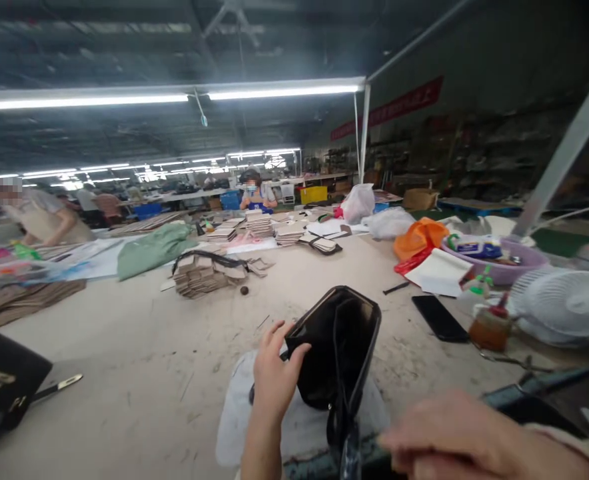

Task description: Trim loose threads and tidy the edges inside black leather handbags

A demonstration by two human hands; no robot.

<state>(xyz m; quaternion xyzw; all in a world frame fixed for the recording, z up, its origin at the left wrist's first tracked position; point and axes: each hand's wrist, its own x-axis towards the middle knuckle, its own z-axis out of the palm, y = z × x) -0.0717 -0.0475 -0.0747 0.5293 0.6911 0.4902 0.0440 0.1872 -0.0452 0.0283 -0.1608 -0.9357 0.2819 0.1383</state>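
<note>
We have a black bag open in front of us on a white sheet on the table, just to the right of our left hand. That hand grasps the bag's left rim, thumb at the mouth and fingers around the outer side. The mouth tilts up toward us, and its long axis seems to run away from us, leaning right at the far end. Our right hand is apart from the bag, low and to its right, so the left is nearer. We cannot tell whether the right is empty or gripping anything, as motion blurs its fingers. The dark interior hides its depth, the underside is out of sight, and a dark strap runs off the bottom edge.
</note>
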